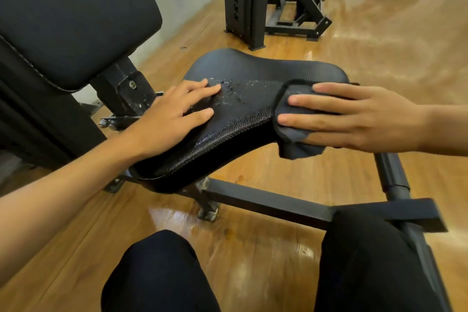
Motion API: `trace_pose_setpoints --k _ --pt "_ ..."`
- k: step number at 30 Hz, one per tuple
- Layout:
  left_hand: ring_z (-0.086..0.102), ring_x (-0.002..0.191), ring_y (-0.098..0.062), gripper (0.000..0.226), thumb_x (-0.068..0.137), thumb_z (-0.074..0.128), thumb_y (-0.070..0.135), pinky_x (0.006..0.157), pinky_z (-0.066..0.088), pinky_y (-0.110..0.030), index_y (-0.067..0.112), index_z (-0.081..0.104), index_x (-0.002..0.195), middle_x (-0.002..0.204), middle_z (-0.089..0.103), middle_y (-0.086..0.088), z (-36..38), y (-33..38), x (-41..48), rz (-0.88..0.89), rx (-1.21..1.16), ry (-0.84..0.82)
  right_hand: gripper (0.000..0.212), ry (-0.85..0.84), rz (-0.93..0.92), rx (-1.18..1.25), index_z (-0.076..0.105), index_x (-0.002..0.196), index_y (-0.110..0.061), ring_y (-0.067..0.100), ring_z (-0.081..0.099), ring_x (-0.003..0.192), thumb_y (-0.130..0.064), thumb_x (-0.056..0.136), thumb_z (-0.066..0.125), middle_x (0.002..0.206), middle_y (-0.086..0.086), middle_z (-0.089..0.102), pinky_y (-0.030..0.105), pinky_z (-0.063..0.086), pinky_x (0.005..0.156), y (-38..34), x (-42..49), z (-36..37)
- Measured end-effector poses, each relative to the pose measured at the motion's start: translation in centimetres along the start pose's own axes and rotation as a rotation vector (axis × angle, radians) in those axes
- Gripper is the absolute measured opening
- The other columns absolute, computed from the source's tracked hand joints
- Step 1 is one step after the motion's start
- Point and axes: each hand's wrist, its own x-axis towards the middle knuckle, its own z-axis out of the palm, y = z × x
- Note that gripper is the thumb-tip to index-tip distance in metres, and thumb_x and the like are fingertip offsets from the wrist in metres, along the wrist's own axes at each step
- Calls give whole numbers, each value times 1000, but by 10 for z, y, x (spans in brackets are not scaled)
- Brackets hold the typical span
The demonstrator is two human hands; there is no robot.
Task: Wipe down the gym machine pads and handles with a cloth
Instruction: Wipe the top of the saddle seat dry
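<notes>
I've got the black textured seat pad (253, 73) tilted, droplets (229, 88) beading mid-surface; dark grey cloth (293, 145) bunched on its right edge, drooping over the front.

The left hand (174, 114) lies flat, fingers spread; the right hand (359, 119) flat, fingers straight, pointing left.

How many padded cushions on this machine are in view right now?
2. The back pad is at upper left. The seat pad is in the centre, where the left hand rests and the right hand presses the cloth. More may be out of frame.
</notes>
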Motion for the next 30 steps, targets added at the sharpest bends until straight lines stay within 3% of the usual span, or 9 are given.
trace_pose_setpoints --k 6,9,13,18,22,25,27,29,30 --pt "34 148 -14 56 93 37 63 123 25 -44 46 45 146 152 45 5 -1 -1 1 41 -1 30 42 151 28 44 43 153 -15 33 26 154 -17 111 41 168 7 25 47 28 124 -54 90 6" --pt "31 150 -9 52 93 37 61 126 23 -36 50 43 144 157 41 9 -3 -2 -1 54 -48 -16 48 112 -48 57 36 157 -20 35 21 155 -21 110 40 170 7 21 49 21 125 -74 137 6" --pt "34 144 -6 52 92 35 59 119 20 -21 50 44 142 155 42 13 0 1 -1 49 -8 36 46 52 72 6 35 158 -15 33 23 155 -16 112 37 169 8 21 48 30 123 -38 58 7" --pt "40 144 -16 46 97 40 59 120 28 -57 52 48 142 149 48 13 1 -1 2 20 17 76 48 108 558 244 39 154 -8 43 28 151 -17 108 48 162 22 32 60 32 119 -30 -10 2" --pt "40 142 -13 50 96 38 60 120 29 -54 50 46 144 151 45 16 0 3 -1 13 22 79 53 447 1290 688 44 151 -3 37 21 155 -17 101 51 159 17 39 64 21 120 -76 63 -13" --pt "36 145 -12 58 96 34 64 121 27 -53 46 46 150 156 40 22 0 2 -6 -13 33 58 47 665 1555 775 61 139 -7 29 36 149 -19 97 47 145 9 56 58 31 119 -74 91 -13" --pt "35 146 -11 58 95 34 65 121 26 -54 48 45 149 156 39 23 0 4 -6 -24 27 55 35 715 1688 937 74 112 -12 14 62 115 -20 91 47 113 1 70 37 50 98 -50 80 -5" --pt "36 144 -12 52 95 35 64 121 26 -56 54 45 145 153 41 22 -1 7 -5 -23 25 59 21 745 1834 1172 64 77 -16 7 55 70 -18 87 46 74 -9 61 32 44 66 -19 65 -1" --pt "37 143 -12 49 96 35 64 120 27 -56 55 44 143 151 43 22 -2 8 -4 -19 26 62 21 755 1868 1282 65 79 -18 8 56 71 -15 89 46 74 -10 61 34 44 66 -9 60 1"
